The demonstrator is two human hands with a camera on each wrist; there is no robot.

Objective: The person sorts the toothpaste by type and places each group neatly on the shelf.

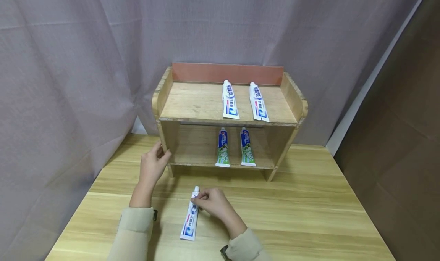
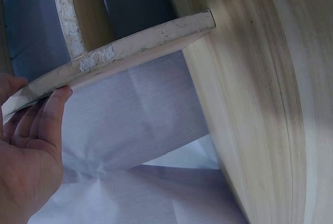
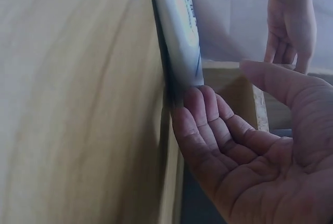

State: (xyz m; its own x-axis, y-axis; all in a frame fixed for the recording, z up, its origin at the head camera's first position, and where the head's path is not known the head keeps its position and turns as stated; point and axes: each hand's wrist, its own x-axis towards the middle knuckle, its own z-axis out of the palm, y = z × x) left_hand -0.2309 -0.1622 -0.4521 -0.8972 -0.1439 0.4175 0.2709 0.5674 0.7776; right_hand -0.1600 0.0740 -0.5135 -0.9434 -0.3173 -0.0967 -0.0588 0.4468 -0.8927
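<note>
My left hand grips the left side panel of a small two-tier wooden shelf. The left wrist view has the thumb and fingers on opposite faces of that panel. On the table in front of the shelf lies a white toothpaste tube, its cap towards the shelf. Over the cap end is my right hand. In the right wrist view its thumb stands well away from the fingers, whose tips are close to the tube; whether they touch it I cannot tell.
Two white toothpaste tubes lie on the upper tier, right of its middle. Below them, two blue-and-green toothpaste tubes lie on the lower tier. Grey cloth hangs behind the wooden table, and a brown surface rises at the right.
</note>
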